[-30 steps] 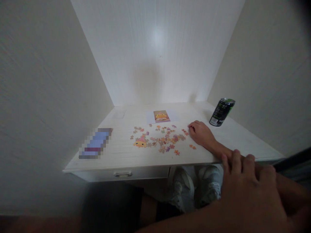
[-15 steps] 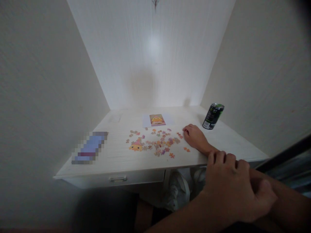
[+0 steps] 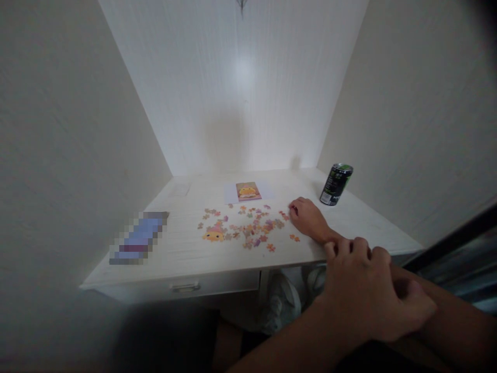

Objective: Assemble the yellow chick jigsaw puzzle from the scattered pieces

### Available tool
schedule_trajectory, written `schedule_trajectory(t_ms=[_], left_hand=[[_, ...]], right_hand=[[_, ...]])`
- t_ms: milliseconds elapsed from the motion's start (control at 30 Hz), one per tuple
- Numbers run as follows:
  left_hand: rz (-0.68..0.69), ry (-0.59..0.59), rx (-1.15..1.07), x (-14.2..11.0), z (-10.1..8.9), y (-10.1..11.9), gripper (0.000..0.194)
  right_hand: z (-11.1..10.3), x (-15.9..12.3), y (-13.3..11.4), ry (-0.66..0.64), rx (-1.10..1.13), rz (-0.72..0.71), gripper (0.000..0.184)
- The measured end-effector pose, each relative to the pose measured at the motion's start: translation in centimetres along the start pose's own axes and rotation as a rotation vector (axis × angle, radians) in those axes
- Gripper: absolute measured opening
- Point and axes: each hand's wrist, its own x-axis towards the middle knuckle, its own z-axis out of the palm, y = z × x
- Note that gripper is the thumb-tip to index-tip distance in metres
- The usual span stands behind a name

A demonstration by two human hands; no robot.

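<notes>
My right hand (image 3: 308, 217) lies palm down on the white desk (image 3: 182, 256), its fingertips at the right edge of several loose puzzle pieces (image 3: 252, 230). It holds nothing. My left hand (image 3: 365, 290) reaches across from the lower left and rests with bent fingers on my right forearm, near the desk's front edge. A small joined patch showing a yellow duck (image 3: 213, 234) lies at the left of the pieces. A picture card (image 3: 248, 191) of the same duck lies on white paper behind them.
A black and green can (image 3: 335, 184) stands at the back right, near the wall. A blurred flat rectangle (image 3: 137, 241) lies at the desk's left. Walls close in on three sides. Under the desk are a drawer handle (image 3: 185, 286) and white shoes (image 3: 285, 300).
My view has shifted slightly, so the desk sits further left in frame. My left hand has slid along my right forearm toward the wrist and curled its fingers. The right hand stays put.
</notes>
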Motion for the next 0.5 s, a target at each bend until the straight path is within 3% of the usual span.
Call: schedule_trajectory(t_ms=[500], left_hand=[[0.026,-0.002,0.023,0.14,-0.23,-0.03,0.045]], right_hand=[[-0.05,-0.04,-0.04,0.003,0.009,-0.019,0.022]])
